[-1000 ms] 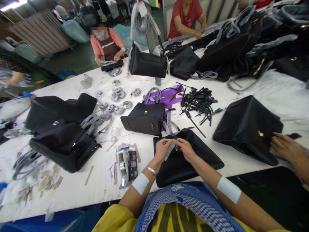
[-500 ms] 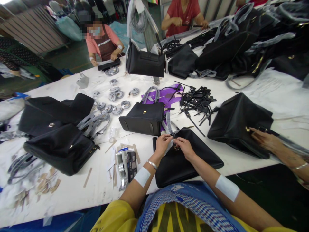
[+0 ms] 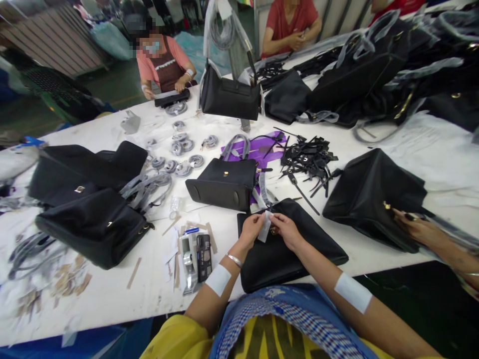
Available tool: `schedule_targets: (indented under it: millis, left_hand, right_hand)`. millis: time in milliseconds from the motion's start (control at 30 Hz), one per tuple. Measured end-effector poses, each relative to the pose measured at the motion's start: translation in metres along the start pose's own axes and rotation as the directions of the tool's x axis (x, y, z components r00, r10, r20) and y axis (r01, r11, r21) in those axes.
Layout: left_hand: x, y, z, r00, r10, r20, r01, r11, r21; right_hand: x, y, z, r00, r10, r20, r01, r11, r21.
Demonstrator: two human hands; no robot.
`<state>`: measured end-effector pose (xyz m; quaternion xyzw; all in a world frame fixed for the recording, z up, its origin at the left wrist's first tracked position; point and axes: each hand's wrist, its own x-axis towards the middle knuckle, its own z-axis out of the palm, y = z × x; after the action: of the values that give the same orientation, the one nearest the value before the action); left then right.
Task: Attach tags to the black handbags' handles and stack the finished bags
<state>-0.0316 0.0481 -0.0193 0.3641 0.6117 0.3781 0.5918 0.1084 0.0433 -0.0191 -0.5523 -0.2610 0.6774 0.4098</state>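
Over the upper left part of a black handbag (image 3: 292,259) lying flat before me, my two hands meet with closed fingertips. A small translucent white strip (image 3: 264,228) hangs between them. My left hand (image 3: 253,229) pinches its left edge, and my right hand (image 3: 286,230) pinches its upper right edge. Just beyond the fingers rises the bag's grey-wrapped handle (image 3: 263,187). Part of a gold fitting (image 3: 274,230) shows beside my right fingers. A second black handbag (image 3: 228,183) with a gold clasp rests on its side just behind.
Left of my arm are a tape dispenser (image 3: 188,259) and a black box-like item (image 3: 204,257). Black straps (image 3: 309,157) lie heaped beyond, near purple sheets (image 3: 262,147). At right, a co-worker's hand (image 3: 419,227) touches another black bag (image 3: 374,199). More bags (image 3: 93,224) lie left.
The white strip has come up between my fingertips and is now seen more fully. My hands stay close together over the bag. The view has shifted slightly.
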Motion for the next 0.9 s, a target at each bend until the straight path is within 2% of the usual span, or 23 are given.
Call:
schedule_targets:
  millis: [100, 267, 367, 467, 533, 633, 767, 900]
  left_hand:
    - [-0.008, -0.006, -0.001, 0.999, 0.018, 0.028, -0.015, 0.997, -0.079]
    - [-0.012, -0.011, 0.003, 0.997, 0.043, -0.061, -0.051, 0.99, -0.132]
    - [-0.018, -0.009, 0.003, 0.986, 0.113, -0.123, -0.115, 0.993, -0.012]
    - [-0.027, -0.004, 0.0, 0.949, 0.277, -0.149, -0.243, 0.946, 0.213]
    - [-0.031, 0.0, -0.003, 0.918, 0.377, -0.122, -0.32, 0.887, 0.332]
    - [-0.036, 0.003, -0.007, 0.892, 0.45, -0.046, -0.386, 0.81, 0.441]
    - [-0.041, 0.004, -0.013, 0.886, 0.463, 0.016, -0.406, 0.761, 0.506]
    - [-0.047, 0.002, -0.012, 0.902, 0.428, -0.06, -0.373, 0.841, 0.392]
  right_hand:
    - [0.002, 0.003, 0.0, 1.0, 0.0, 0.003, 0.0, 1.0, -0.012]
    - [0.006, 0.007, -0.001, 0.999, 0.034, 0.002, -0.034, 0.999, -0.03]
    - [0.006, 0.006, -0.001, 0.998, 0.059, 0.013, -0.059, 0.998, -0.034]
    - [0.004, 0.003, -0.001, 0.993, 0.118, 0.023, -0.119, 0.993, 0.017]
    - [0.001, 0.001, 0.0, 0.988, 0.144, 0.052, -0.147, 0.987, 0.063]
    - [-0.003, -0.001, 0.001, 0.985, 0.126, 0.115, -0.137, 0.986, 0.09]
    - [-0.006, 0.0, 0.003, 0.991, 0.069, 0.112, -0.067, 0.997, -0.024]
    - [-0.007, 0.003, 0.001, 0.997, 0.057, 0.058, -0.049, 0.989, -0.142]
